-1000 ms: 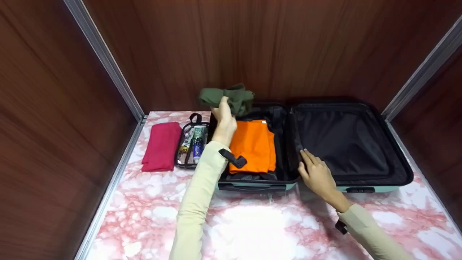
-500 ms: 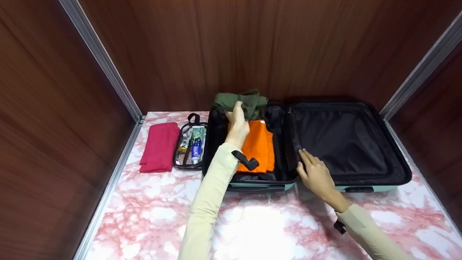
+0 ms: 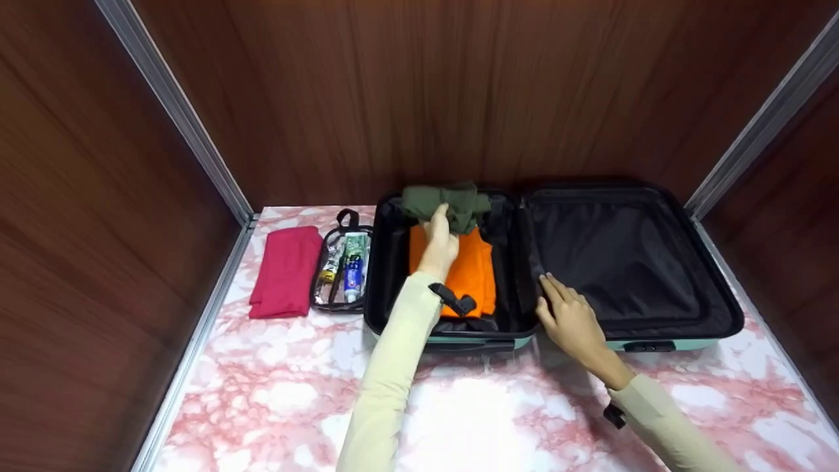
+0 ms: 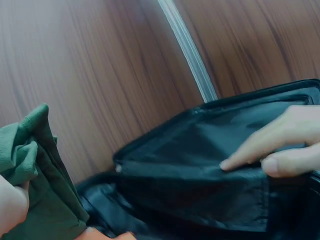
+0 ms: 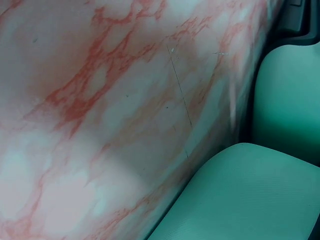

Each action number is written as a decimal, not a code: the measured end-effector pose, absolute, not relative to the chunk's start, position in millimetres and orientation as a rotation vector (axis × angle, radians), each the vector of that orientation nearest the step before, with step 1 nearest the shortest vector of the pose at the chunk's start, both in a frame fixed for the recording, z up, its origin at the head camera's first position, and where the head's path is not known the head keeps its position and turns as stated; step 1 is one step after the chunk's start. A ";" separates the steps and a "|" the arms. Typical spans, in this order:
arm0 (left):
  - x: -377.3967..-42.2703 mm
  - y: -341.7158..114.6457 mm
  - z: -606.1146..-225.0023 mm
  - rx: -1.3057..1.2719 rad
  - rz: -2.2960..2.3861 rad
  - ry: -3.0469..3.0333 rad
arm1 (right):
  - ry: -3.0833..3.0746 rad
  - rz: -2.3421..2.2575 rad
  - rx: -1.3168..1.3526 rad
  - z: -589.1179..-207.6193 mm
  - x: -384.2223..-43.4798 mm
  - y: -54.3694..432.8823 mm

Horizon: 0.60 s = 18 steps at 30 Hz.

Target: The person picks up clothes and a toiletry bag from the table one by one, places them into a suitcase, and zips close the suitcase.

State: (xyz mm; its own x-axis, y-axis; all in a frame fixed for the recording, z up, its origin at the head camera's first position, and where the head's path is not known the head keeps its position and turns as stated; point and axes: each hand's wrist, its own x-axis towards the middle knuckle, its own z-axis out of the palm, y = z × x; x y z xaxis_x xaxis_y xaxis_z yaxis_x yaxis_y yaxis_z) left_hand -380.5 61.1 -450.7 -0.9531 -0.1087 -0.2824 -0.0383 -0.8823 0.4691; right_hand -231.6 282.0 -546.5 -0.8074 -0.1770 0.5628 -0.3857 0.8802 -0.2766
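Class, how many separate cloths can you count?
3: pink cloth on the table, orange cloth in the suitcase, green cloth in the left hand. More may be hidden.

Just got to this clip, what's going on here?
A person is working at an open suitcase. Their left hand grips a bunched green cloth at the far end of the left half, where an orange cloth lies. The right hand rests on the edge between the halves. A pink cloth and a clear pouch are on the table, left of the suitcase.
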 end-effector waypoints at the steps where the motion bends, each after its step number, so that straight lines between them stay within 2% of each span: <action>1: -379.5 61.8 -455.1 0.477 -2.981 -0.743 | -2.505 0.520 0.408 -546.4 -231.6 282.1; 18: -335.9 56.5 -476.7 0.859 -2.867 -1.080 | -2.492 0.507 0.412 -546.8 -230.9 281.9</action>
State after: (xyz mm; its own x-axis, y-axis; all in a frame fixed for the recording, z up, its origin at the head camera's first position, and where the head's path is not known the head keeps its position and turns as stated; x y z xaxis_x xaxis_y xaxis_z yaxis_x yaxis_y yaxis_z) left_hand -335.9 56.5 -476.7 -0.8535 -0.1473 -0.4998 -0.2192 -0.7687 0.6009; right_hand -230.9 281.9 -546.8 -0.7970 -0.1798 0.5767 -0.3908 0.8814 -0.2653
